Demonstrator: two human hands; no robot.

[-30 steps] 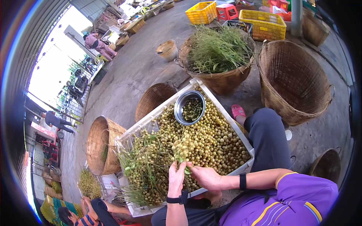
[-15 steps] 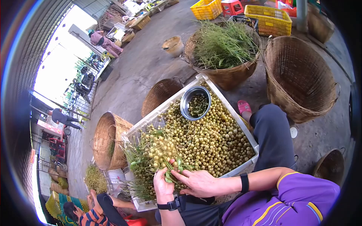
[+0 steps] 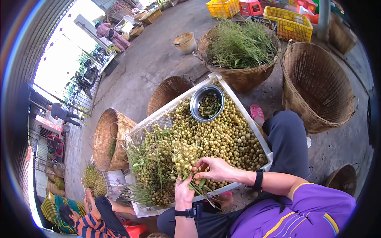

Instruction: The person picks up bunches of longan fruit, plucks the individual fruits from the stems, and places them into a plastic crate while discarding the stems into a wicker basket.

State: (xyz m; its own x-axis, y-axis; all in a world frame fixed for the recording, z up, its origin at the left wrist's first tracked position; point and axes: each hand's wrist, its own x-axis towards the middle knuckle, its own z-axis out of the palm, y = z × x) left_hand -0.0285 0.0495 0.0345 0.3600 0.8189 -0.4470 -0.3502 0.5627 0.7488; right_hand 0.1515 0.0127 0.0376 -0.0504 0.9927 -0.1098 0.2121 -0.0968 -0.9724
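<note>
Grey floor (image 3: 137,79) — woven baskets (image 3: 291,81), pale bucket (image 3: 187,48)

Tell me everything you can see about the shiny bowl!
The round metal bowl looks silvery and smooth, with a wide, open top and a thin rim. Small greenish-brown fruits lie in its bottom. It sits on a heap of yellowish fruits, near a corner of the white crate. Neither hand touches it.
</note>
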